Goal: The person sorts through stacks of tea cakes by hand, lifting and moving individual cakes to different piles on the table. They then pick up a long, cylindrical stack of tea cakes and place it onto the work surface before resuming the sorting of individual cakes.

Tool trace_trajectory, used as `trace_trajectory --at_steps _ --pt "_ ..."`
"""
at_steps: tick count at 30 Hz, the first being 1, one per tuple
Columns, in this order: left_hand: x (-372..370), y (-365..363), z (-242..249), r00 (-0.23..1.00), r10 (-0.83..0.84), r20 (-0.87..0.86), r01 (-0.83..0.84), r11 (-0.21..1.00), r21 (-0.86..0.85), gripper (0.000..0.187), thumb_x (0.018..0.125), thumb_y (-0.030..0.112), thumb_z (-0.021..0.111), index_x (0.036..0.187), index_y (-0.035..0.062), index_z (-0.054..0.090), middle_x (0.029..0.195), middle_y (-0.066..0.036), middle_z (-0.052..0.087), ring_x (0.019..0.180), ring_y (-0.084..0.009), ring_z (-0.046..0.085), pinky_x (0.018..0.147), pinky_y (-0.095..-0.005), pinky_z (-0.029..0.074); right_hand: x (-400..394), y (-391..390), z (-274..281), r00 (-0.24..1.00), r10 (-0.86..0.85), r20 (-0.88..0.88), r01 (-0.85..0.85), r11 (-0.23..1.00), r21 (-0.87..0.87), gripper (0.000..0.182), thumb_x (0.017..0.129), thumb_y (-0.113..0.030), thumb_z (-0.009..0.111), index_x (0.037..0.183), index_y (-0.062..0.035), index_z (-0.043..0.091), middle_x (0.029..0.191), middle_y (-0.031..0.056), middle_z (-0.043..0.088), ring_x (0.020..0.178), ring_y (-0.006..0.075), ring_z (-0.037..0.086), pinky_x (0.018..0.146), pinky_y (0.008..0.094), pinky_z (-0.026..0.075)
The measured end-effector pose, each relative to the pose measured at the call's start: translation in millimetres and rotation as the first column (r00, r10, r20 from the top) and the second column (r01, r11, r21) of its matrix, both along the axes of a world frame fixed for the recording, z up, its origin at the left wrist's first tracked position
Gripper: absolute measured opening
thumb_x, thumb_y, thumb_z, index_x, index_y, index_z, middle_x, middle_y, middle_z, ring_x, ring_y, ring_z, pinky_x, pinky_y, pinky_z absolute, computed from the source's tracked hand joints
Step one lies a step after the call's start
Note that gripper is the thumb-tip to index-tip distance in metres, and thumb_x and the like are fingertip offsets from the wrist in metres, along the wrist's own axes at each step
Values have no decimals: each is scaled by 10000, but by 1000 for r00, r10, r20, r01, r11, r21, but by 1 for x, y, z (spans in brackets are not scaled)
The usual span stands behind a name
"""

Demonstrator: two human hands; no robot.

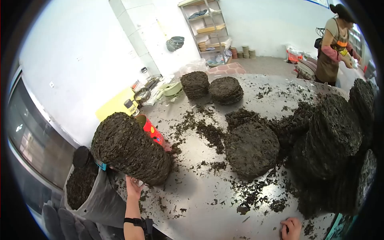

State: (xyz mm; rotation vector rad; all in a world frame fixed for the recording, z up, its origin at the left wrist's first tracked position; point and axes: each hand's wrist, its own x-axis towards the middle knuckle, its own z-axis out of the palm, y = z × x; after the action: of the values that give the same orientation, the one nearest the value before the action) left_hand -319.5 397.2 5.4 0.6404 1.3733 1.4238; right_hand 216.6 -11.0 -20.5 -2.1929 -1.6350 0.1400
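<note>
A tall, tilted stack of dried seaweed rounds [132, 150], dark and rough, leans at the left of the metal table. My left hand [134, 187] is at its lower side, gripping it, with the fingers partly hidden beneath. My right hand [291, 229] rests low at the table's near edge, its fingers curled. Whatever it holds, if anything, is hidden. Beyond it lies a flat seaweed round [252, 150] among loose flakes. More rounds stand in a big leaning pile [330, 136] at the right.
Behind the left stack is a red can [151, 130]. A plastic-lined bag [102, 200] with seaweed stands at the left. Two low seaweed stacks, one [195, 85] beside another [226, 90], sit at the back near a pale green basin [171, 89]. A co-worker [334, 48] stands far right.
</note>
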Motion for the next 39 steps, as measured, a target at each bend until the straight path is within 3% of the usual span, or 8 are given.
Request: trace_trajectory --at_steps 8,14,24,26,31,34,37,39 --pt "120 24 -6 975 -222 -2 222 974 -39 888 915 502 510 1518 249 -91 1580 -146 -51 1450 -404 13 1126 -619 208 3 5 3 986 51 -159 -30 991 133 188 843 -74 606 1030 -87 624 1012 138 609 899 328 597 810 450 483" --pt "207 66 -17 961 -276 10 276 960 49 877 812 437 560 1507 307 41 1507 -74 200 1364 -347 239 1049 -631 271 6 2 -4 987 73 -146 -45 982 184 199 825 -60 625 1023 -79 629 1006 132 596 912 345 590 787 452 486" --pt "285 82 -8 916 -400 -9 401 916 36 896 821 493 569 1513 284 40 1552 -85 112 1424 -354 120 1028 -622 321 10 -2 -14 973 66 -221 -26 983 181 194 825 -60 632 1018 -72 632 987 135 580 915 345 584 765 447 489" --pt "296 70 -7 976 -205 66 206 979 6 981 814 557 618 1522 252 12 1575 -72 68 1455 -319 31 1045 -609 306 11 -3 -16 971 63 -232 -17 980 197 192 824 -54 629 1016 -68 632 988 137 576 913 348 583 762 447 489" --pt "338 -2 -20 780 -594 197 613 789 -47 1148 769 549 727 1524 212 -70 1585 -78 49 1465 -251 13 1111 -554 187 13 2 -7 965 105 -240 -42 966 255 157 823 -37 623 980 -49 625 969 144 571 872 349 587 725 447 498" --pt "366 -23 -19 513 -807 293 858 493 -143 1215 754 512 761 1517 174 -122 1583 -94 44 1461 -256 36 1119 -503 176 12 4 -2 962 105 -251 -35 962 270 138 815 -21 620 951 -37 626 938 148 570 850 348 591 715 449 502" --pt "385 -16 -28 686 -691 227 717 591 -370 783 800 378 759 1434 144 364 1480 -50 344 1373 -238 285 1110 -446 244 13 0 -6 960 110 -257 -39 963 266 132 820 -54 619 951 -36 628 946 148 572 853 340 588 732 448 504" --pt "388 -18 -21 649 -723 238 753 565 -339 708 799 360 757 1381 132 426 1417 -50 422 1329 -235 345 1086 -445 268 13 1 -11 960 81 -268 -13 969 247 108 811 -87 634 914 -63 659 903 116 601 806 317 607 707 423 518"
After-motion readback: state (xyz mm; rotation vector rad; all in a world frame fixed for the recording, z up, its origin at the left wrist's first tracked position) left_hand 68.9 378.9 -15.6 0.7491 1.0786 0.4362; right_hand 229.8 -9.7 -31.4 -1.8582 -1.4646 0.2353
